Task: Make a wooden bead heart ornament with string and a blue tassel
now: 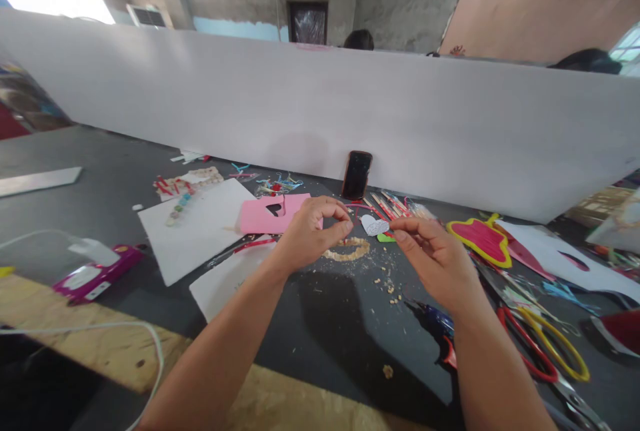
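Observation:
Between the thumb and fingers of my right hand (437, 258) is a small white paper heart (375, 225) with dark scribbled lines on part of it. My left hand (315, 228) is just left of the heart, its thumb and index fingertip brought together in a pinch; whatever may be between them is too small to make out. Below the hands lies a tan ring-shaped piece (350, 252) with a rough, crumbly edge. A green piece (385, 237) shows under the heart. Pink foam (255, 216) with a heart-shaped cutout lies behind my left hand.
A phone (357, 175) leans against the white partition (225, 98). Scissors (555, 344) and a yellow-rimmed pink shape (483, 241) lie right. White sheets (180, 244) and a magenta power strip (100, 276) are left. Crumbs (393, 290) dot the dark tabletop.

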`<state>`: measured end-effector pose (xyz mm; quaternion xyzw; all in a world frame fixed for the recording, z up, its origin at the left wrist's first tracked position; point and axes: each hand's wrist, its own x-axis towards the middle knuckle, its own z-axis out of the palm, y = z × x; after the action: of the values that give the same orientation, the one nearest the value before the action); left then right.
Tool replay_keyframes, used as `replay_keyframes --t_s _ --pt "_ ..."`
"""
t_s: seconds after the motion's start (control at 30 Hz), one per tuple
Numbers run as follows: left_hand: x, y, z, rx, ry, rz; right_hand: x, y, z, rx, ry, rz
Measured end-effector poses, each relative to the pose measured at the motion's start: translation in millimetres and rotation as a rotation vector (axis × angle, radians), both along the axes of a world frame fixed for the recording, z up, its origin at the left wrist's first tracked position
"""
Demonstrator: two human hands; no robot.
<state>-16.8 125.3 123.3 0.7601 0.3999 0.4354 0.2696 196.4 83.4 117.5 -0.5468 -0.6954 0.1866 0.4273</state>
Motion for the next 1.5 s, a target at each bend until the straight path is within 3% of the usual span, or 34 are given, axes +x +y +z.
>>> replay_keyframes --t_s 0.27,0.43,0.57,0.67,0.8,0.9,1.07,1.37,1.5 --pt "-6 4 -2.9 -0.054 -0.053 -0.01 -8 -18 18.7 0.176 0.195 -0.103" --pt "-4 -1 -2.5 -0.116 -0.088 -0.042 -3 -20 21.9 0.094 0.179 -0.072" --pt "-1 -2 -1.0 -0.095 -0.078 -0.058 10 -28 13.5 0.005 0.042 -0.015" --pt "0 -4 3.6 -0.079 -0.029 -0.067 16 -40 -3.9 -0.077 -0.022 0.03" --pt "2 -12 9.7 -0.048 -0.003 -0.092 12 -48 -33.3 -0.171 0.087 0.108" --pt "5 -20 12.0 -0.109 -0.026 -0.164 3 -45 -45.2 -0.213 0.251 0.157" --pt "11 -33 15.5 -0.32 -0.109 -0.291 -11 -42 -40.8 -0.201 0.392 0.196" --pt "22 -49 17.1 -0.377 -0.178 -0.402 -22 -68 -30.0 -0.212 0.549 0.199" --pt "21 -55 12.1 -0.415 -0.129 -0.357 -25 -78 -35.5 -0.26 0.59 0.177"
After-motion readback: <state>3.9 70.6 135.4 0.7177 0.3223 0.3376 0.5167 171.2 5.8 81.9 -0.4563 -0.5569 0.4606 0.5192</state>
